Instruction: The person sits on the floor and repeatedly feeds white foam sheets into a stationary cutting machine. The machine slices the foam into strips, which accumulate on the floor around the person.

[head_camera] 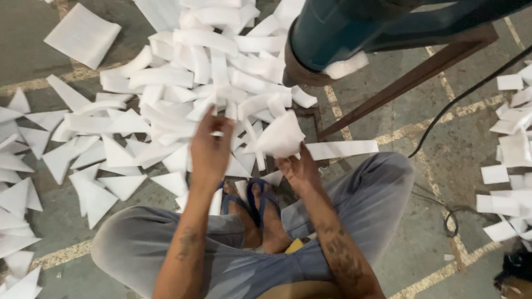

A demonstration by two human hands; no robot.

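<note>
Foam offcuts, white and thin, are heaped in a pile of strips (210, 66) on the concrete floor (388, 94) directly ahead of a seated person. The left hand (209, 149) is raised over the near edge of that heap, its fingers curled together around one of the strips, though how firmly it is gripped cannot be told. The right hand (299, 169) is held well apart from the left and is pinched shut on a white triangular foam piece (281, 135), which is lifted clear of the floor just beside the heap. A long flat strip (341, 148) lies on the floor just right of that hand. Loose triangular pieces (83, 171) are scattered to the left, and rectangular pieces (512, 166) to the far right. A teal power tool (327, 33) on a brown frame (410, 80) is seen above, with a black cable (443, 116) trailing across the floor. Blue sandals (260, 202) are worn on the crossed feet.
</note>
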